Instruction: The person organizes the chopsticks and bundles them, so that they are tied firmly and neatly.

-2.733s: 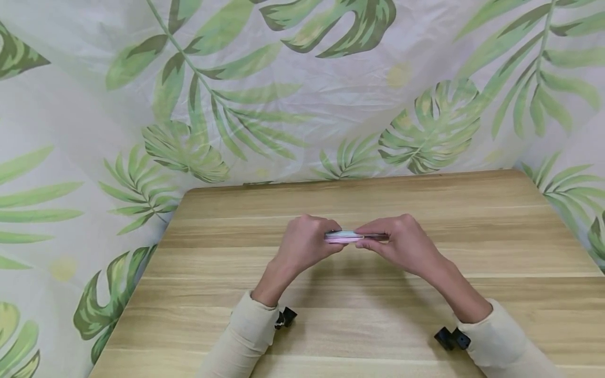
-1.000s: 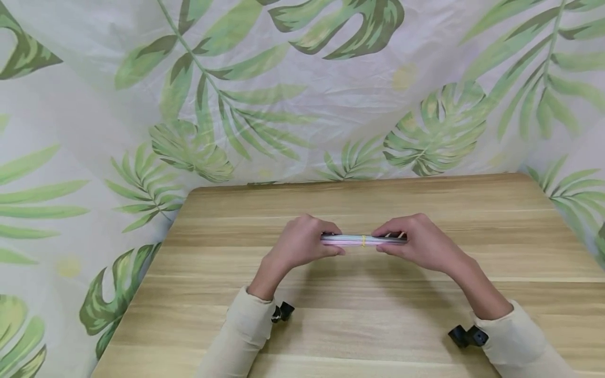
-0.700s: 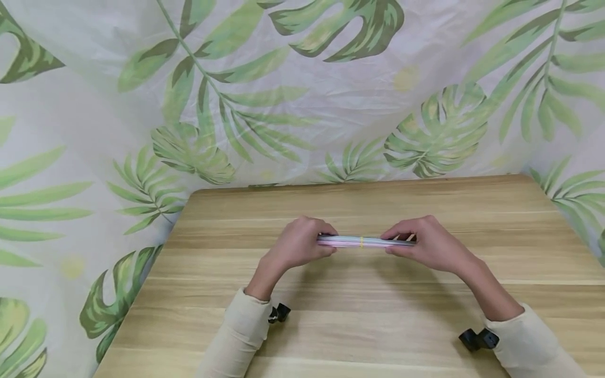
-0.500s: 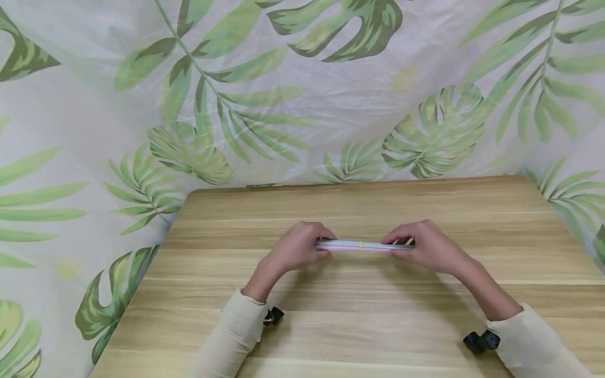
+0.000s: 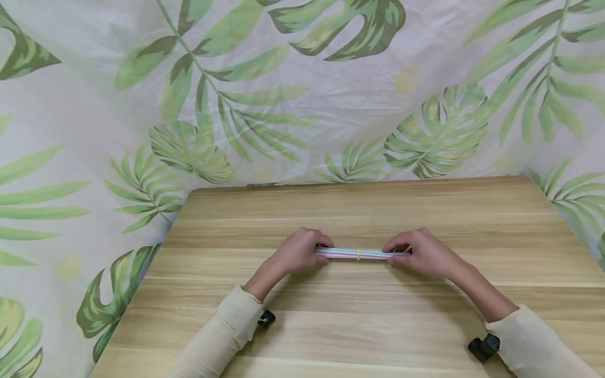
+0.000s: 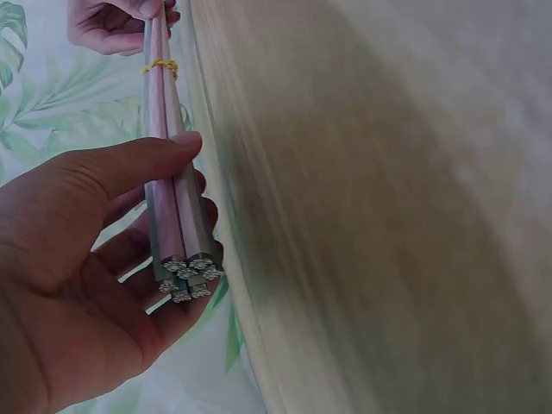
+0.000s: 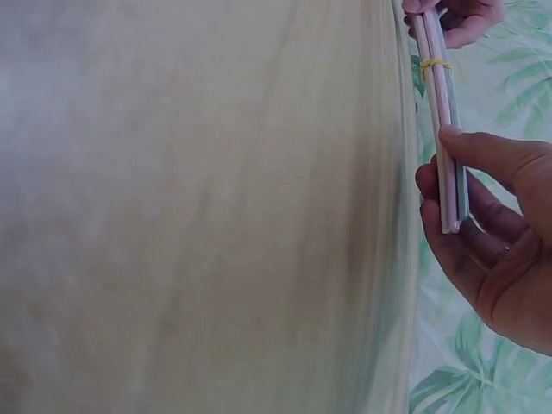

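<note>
A bundle of pastel chopsticks (image 5: 345, 253), pink and grey-green, lies level between my two hands above the table. Around its middle runs a yellow rubber band (image 5: 358, 254). My left hand (image 5: 299, 251) grips the left end, thumb on the near side and fingers on the far side. Silvery patterned stick ends (image 6: 190, 274) show beyond the thumb in the left wrist view. My right hand (image 5: 425, 254) pinches the other end between thumb and fingers. The plain, flat stick tips (image 7: 450, 228) stick out below that thumb in the right wrist view.
A wood-grain table (image 5: 359, 325) spreads beneath both hands. Behind and beside it hangs a pale cloth (image 5: 340, 105) printed with green leaves. Black wrist cameras (image 5: 484, 347) sit at the cuffs of the light sleeves (image 5: 222, 331).
My right hand has slid rightward along the bundle, uncovering the rubber band and more of the chopsticks. Over the last half second both hands have shifted slightly lower in the head view with the bundle.
</note>
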`<act>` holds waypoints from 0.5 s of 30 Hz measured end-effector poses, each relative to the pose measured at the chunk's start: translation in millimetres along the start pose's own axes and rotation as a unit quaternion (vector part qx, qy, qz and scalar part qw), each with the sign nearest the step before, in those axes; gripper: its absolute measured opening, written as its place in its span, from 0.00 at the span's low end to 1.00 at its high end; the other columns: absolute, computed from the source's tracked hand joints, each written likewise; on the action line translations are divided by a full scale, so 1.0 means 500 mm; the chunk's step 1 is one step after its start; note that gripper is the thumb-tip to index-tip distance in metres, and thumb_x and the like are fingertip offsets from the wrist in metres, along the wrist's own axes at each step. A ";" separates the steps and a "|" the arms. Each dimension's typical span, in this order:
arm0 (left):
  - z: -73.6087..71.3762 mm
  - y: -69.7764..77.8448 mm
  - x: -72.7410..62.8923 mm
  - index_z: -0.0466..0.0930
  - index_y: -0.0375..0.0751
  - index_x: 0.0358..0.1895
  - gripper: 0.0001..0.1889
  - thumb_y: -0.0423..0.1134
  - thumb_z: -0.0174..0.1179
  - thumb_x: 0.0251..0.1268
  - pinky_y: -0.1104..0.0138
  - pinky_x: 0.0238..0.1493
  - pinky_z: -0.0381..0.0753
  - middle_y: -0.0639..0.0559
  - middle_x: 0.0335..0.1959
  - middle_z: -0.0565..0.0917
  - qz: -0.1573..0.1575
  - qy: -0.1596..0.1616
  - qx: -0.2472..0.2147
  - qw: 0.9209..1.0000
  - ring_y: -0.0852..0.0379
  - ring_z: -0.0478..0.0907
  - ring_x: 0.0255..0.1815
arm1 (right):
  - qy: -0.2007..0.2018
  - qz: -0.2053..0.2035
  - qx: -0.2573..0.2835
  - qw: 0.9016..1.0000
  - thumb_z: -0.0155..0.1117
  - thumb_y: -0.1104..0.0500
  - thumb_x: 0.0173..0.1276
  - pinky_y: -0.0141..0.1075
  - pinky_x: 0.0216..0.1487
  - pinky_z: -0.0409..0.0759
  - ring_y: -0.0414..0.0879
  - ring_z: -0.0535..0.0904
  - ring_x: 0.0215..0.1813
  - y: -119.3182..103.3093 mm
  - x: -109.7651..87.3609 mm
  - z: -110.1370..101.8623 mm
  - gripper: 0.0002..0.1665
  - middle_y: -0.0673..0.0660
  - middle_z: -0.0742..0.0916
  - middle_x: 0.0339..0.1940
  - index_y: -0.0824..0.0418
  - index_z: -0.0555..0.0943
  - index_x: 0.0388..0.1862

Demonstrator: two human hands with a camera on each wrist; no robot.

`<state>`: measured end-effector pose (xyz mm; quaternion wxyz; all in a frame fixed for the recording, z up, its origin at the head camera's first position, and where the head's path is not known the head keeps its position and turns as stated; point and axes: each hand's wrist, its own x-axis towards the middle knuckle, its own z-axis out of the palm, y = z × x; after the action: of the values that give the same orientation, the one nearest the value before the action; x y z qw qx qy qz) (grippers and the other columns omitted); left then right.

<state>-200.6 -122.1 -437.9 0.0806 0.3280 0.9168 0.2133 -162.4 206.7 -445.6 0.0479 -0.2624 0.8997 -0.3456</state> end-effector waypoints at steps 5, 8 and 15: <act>0.004 0.000 0.002 0.93 0.44 0.49 0.14 0.33 0.79 0.59 0.61 0.51 0.86 0.52 0.46 0.93 -0.004 -0.012 0.006 1.000 0.57 0.88 0.45 | -0.007 0.016 -0.005 1.000 0.78 0.60 0.69 0.39 0.47 0.88 0.44 0.90 0.47 0.000 0.002 0.005 0.09 0.49 0.95 0.45 0.54 0.93 0.47; 0.006 0.002 0.004 0.93 0.44 0.48 0.14 0.32 0.79 0.58 0.61 0.51 0.86 0.52 0.45 0.94 -0.005 -0.017 0.012 1.000 0.58 0.88 0.44 | -0.004 0.023 -0.017 1.000 0.78 0.61 0.68 0.40 0.48 0.87 0.44 0.90 0.47 0.001 0.006 0.009 0.09 0.48 0.95 0.44 0.53 0.93 0.46; 0.002 0.009 0.000 0.93 0.42 0.50 0.14 0.34 0.78 0.61 0.59 0.53 0.86 0.50 0.46 0.93 -0.018 -0.026 0.024 0.999 0.56 0.86 0.46 | -0.006 0.027 -0.047 0.999 0.78 0.62 0.67 0.44 0.50 0.87 0.45 0.90 0.47 -0.002 0.010 0.013 0.10 0.49 0.94 0.43 0.56 0.93 0.47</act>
<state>-197.7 -118.6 -436.9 0.1004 0.3191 0.9248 0.1810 -164.4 199.8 -449.5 0.0503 -0.2425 0.9212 -0.3001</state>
